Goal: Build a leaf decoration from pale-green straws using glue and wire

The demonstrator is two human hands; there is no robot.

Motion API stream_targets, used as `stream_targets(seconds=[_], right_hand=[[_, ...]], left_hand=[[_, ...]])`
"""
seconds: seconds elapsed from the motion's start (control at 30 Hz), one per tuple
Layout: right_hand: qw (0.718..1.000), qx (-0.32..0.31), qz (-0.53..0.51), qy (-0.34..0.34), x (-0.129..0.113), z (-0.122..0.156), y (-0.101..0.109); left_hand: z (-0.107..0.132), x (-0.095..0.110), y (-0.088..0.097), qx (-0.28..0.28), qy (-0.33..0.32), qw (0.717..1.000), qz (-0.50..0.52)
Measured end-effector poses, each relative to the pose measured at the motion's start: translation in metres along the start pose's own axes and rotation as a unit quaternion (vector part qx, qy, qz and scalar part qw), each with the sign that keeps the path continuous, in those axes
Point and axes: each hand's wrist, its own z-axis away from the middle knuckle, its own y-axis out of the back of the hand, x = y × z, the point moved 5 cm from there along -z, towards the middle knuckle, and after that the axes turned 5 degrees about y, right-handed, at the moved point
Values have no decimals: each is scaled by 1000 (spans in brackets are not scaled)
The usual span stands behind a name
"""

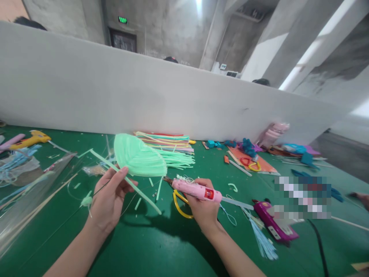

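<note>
My left hand is closed, thumb and fingers pinching a light green pipe cleaner that slants down to the right. Just above those fingers is a fan-shaped light green piece made of pipe cleaners laid side by side; its lower left edge meets my hand. Wrapped around a pink glue gun is my right hand. A glue stick juts from the gun's rear, and its front end points toward the fan's lower right corner. Yellow-handled scissors lie beside my right hand, partly hidden.
Bundled pipe cleaners lie behind the fan. A yellow glue gun and plastic wrap sit at left. At right are a purple device, blue tassels, a pink bottle and another person's hand. A white partition stands behind.
</note>
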Motion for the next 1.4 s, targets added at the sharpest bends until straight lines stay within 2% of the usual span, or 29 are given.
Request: stream_targets(seconds=[1.4], right_hand=[[1000, 5, 21, -15, 1, -1, 2]], left_hand=[[1, 0, -1, 8, 5, 1000, -4]])
